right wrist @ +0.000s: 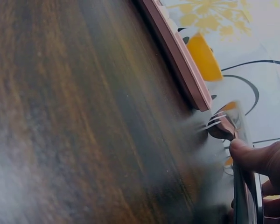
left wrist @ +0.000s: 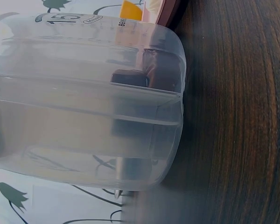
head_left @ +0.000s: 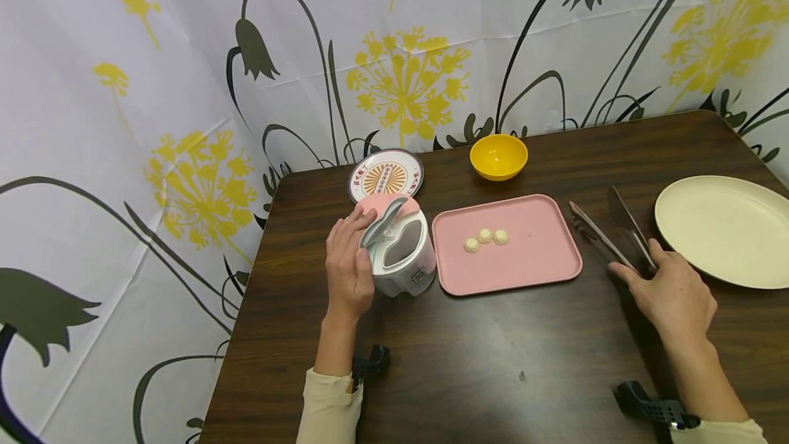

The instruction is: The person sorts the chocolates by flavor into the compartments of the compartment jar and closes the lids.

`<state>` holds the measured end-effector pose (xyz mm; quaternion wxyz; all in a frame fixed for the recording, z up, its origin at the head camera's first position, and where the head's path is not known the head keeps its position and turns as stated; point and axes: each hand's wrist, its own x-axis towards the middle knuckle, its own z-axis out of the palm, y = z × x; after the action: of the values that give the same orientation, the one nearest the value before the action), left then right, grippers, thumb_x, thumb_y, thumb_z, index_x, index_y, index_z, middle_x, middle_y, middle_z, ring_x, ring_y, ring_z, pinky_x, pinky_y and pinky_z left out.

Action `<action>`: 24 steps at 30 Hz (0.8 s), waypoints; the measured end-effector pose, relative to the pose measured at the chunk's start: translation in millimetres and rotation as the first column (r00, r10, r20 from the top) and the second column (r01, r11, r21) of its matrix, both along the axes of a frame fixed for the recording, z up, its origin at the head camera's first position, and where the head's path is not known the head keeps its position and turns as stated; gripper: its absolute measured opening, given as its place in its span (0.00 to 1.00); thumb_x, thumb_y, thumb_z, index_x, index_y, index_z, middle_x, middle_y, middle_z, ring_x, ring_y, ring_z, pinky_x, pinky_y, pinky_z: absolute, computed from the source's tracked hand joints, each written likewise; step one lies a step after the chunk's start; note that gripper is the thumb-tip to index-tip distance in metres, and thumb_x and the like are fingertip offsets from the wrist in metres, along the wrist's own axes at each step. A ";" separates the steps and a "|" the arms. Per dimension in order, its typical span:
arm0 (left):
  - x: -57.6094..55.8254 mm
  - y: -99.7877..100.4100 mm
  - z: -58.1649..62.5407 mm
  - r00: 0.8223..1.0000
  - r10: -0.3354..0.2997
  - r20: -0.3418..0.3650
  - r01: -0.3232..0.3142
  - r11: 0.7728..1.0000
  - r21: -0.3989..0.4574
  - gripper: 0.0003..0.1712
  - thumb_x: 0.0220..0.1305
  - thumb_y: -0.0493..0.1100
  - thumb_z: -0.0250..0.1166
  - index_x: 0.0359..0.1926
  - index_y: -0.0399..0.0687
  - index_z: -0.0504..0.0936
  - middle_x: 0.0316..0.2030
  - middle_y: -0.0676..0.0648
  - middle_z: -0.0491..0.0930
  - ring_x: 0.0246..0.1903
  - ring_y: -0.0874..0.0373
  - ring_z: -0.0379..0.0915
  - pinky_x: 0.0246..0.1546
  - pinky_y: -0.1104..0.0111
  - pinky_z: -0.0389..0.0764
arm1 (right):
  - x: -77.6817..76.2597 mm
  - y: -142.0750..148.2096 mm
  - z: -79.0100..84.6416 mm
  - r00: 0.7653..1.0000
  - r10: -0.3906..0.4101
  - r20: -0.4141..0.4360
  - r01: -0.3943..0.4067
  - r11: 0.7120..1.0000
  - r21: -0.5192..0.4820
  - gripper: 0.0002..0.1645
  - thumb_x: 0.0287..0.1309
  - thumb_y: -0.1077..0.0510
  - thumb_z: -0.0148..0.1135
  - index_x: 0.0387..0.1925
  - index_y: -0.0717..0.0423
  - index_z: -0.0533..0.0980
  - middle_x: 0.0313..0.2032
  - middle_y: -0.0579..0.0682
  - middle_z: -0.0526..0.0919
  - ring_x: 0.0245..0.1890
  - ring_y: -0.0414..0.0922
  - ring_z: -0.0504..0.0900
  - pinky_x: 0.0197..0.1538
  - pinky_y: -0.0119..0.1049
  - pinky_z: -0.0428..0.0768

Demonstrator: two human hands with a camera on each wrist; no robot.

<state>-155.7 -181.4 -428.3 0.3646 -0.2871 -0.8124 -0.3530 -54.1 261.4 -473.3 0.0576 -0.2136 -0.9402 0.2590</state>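
My left hand holds the left side of a clear plastic storage canister, its fingers on the pink and grey lid. One grey flap of that lid stands raised over an opening. In the left wrist view, the canister's wall fills much of the picture; dark shapes show through it, and I cannot tell if they are inside. My right hand grips metal serving tongs with parted arms, right of a pink tray. In the right wrist view, one tong end is fork-shaped.
On the tray lie three small cream-coloured pieces. Behind it stands a yellow bowl. A patterned plate lies behind the canister, and a cream oval plate at the right. A flowered cloth hangs along the dark wooden table.
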 end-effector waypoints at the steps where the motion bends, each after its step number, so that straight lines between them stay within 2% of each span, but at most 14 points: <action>1: -0.1 0.0 0.0 1.000 0.000 0.000 0.000 1.000 0.001 0.32 0.68 0.50 0.37 0.56 0.41 0.81 0.57 0.46 0.79 0.63 0.45 0.69 0.62 0.40 0.57 | 0.1 0.0 0.4 1.000 -0.001 0.001 0.001 1.000 -0.003 0.55 0.54 0.30 0.62 0.72 0.58 0.59 0.59 0.73 0.69 0.48 0.77 0.70 0.35 0.66 0.68; 7: 0.5 0.3 0.4 1.000 0.001 0.004 -0.001 1.000 0.001 0.32 0.68 0.50 0.37 0.56 0.40 0.81 0.57 0.45 0.79 0.63 0.45 0.69 0.64 0.43 0.56 | 1.2 0.0 3.9 1.000 -0.002 -0.001 0.002 1.000 -0.012 0.55 0.55 0.29 0.60 0.73 0.58 0.58 0.61 0.74 0.67 0.50 0.77 0.68 0.37 0.67 0.67; 11: 0.5 0.6 0.9 1.000 0.002 0.006 -0.002 1.000 -0.005 0.32 0.68 0.50 0.37 0.57 0.41 0.80 0.57 0.45 0.79 0.63 0.45 0.68 0.64 0.44 0.56 | 1.7 -2.9 7.4 0.997 -0.012 -0.072 0.012 1.000 -0.005 0.50 0.58 0.34 0.62 0.71 0.59 0.61 0.59 0.73 0.70 0.52 0.75 0.69 0.41 0.70 0.67; 15: 0.2 0.6 1.2 1.000 0.002 0.004 -0.002 1.000 -0.003 0.32 0.68 0.50 0.37 0.57 0.41 0.80 0.57 0.45 0.79 0.63 0.45 0.68 0.64 0.42 0.56 | 0.4 -6.9 13.6 0.984 -0.050 -0.170 0.051 0.999 0.000 0.44 0.58 0.40 0.64 0.69 0.58 0.66 0.59 0.70 0.72 0.55 0.71 0.70 0.42 0.71 0.67; 20: 0.3 0.8 1.1 1.000 0.002 0.001 -0.002 1.000 0.002 0.32 0.68 0.50 0.37 0.56 0.40 0.81 0.57 0.45 0.79 0.63 0.45 0.69 0.63 0.43 0.57 | -3.5 -16.9 26.5 0.954 -0.060 -0.295 0.060 0.998 -0.009 0.38 0.56 0.47 0.68 0.66 0.57 0.71 0.59 0.65 0.74 0.56 0.67 0.72 0.45 0.68 0.68; 24: 0.6 0.8 1.2 1.000 0.004 0.001 -0.004 1.000 0.001 0.32 0.68 0.50 0.37 0.56 0.40 0.81 0.57 0.45 0.79 0.63 0.45 0.69 0.64 0.43 0.57 | -9.0 -33.9 36.6 0.908 0.044 -0.417 -0.057 0.998 -0.020 0.35 0.54 0.53 0.71 0.63 0.59 0.74 0.56 0.64 0.77 0.45 0.64 0.78 0.40 0.60 0.71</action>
<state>-155.1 -180.6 -427.2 0.3648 -0.2851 -0.8132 -0.3527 -63.2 227.5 -436.7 0.2463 -0.1302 -0.9074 0.3146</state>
